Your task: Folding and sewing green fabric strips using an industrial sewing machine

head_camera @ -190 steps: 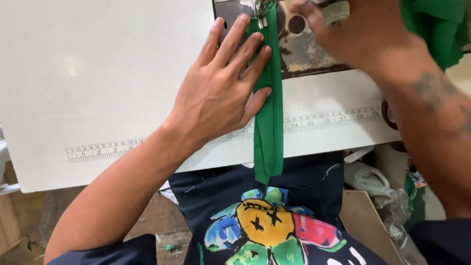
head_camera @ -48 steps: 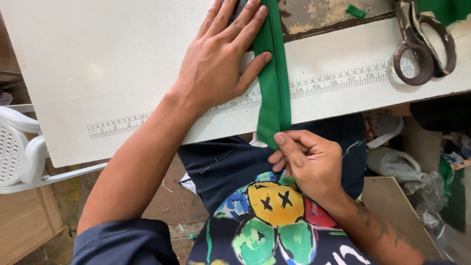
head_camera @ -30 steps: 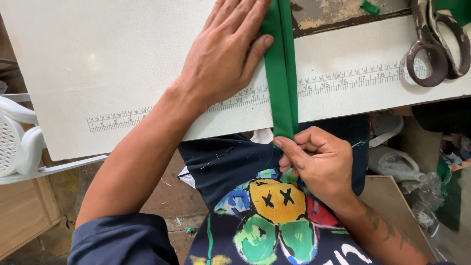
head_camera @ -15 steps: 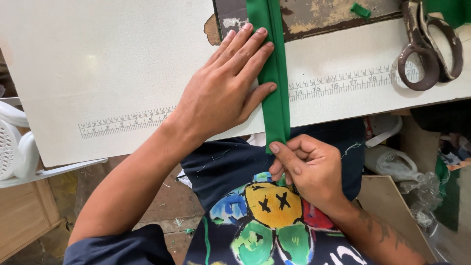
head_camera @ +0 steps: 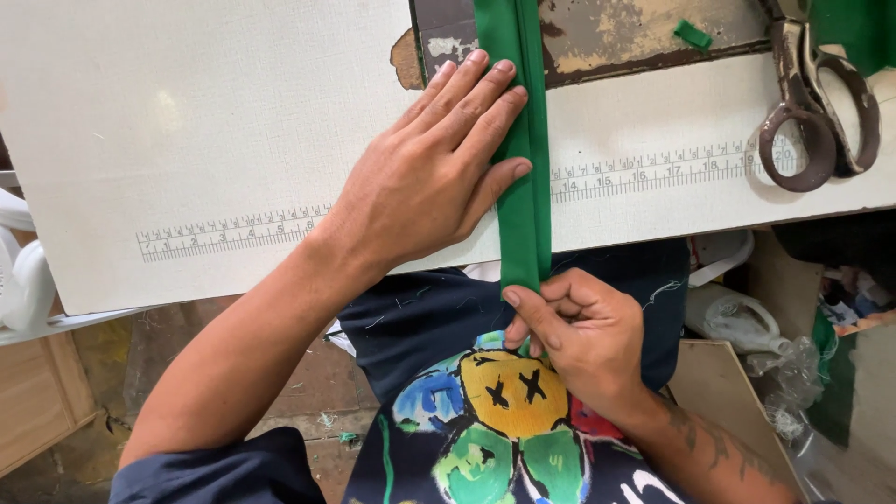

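The left hand [head_camera: 425, 182] is lying flat on the white surface [head_camera: 187, 140], with its fingers [head_camera: 485, 98] stretched out toward 1 o'clock. They are grasping nothing; the fingertips and the thumb are pressing on the left edge of the green strip [head_camera: 525, 159]. The strip is folded lengthwise and is running from 12 o'clock down over the surface, across the printed ruler [head_camera: 653, 168], and is hanging over the near edge of the surface.

The right hand [head_camera: 583, 336] is below that edge, at about 6 o'clock from the left hand. Its fingers are curled and are pinching the lower end of the strip between thumb and forefinger, just in front of the dark shirt [head_camera: 504, 420] with the coloured print.

At 2 o'clock, scissors [head_camera: 821, 112] are lying closed on the surface, well apart from both hands. Near them, a small green scrap [head_camera: 693, 35] is lying on the worn dark plate [head_camera: 635, 37].

At 4 o'clock, under the surface, a cardboard box [head_camera: 728, 392] is standing open; I cannot tell what is inside it. Clear plastic bags [head_camera: 747, 322] are lying beside it. At 9 o'clock, part of a white plastic chair [head_camera: 23, 280] is showing.
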